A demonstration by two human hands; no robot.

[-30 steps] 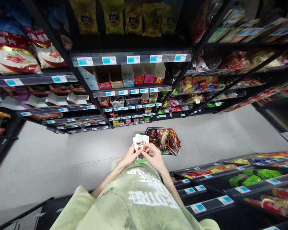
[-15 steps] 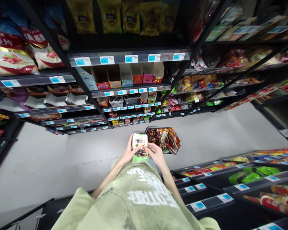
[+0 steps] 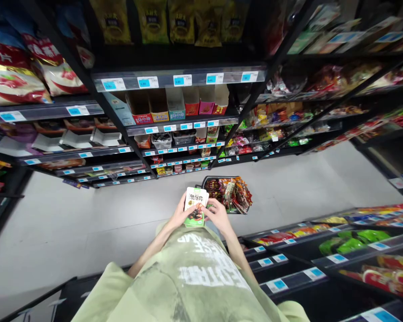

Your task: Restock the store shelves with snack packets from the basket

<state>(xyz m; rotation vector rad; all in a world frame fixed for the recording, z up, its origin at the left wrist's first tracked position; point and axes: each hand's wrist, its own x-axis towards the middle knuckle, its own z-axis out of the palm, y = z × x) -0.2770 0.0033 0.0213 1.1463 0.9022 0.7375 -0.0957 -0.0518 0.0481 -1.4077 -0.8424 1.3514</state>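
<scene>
In front of my belly I hold a small white-and-green snack packet (image 3: 196, 197), printed with a food picture and dark characters. At least one similar packet seems to lie behind it, since a second edge shows. My left hand (image 3: 177, 214) is closed round the left side, its thumb across the front. My right hand (image 3: 218, 215) grips the right side, with thumb and fingertips near the packet's middle. Just beyond my right hand, a black basket (image 3: 203, 183) on the floor contains dark packets on its left and orange-red packets on its right.
Ahead stands a black shelf unit (image 3: 181, 77) with yellow bags, open cartons (image 3: 176, 109) and plastic tubs (image 3: 161, 141). Large red-and-white bags (image 3: 15, 74) fill the left shelf. More shelves with green packets (image 3: 359, 241) run close by my right side. The floor (image 3: 130, 205) is grey.
The packet has tilted slightly clockwise in my hands. My thumbs have come closer together on its front, and the right fingers have shifted. The basket stays in place.
</scene>
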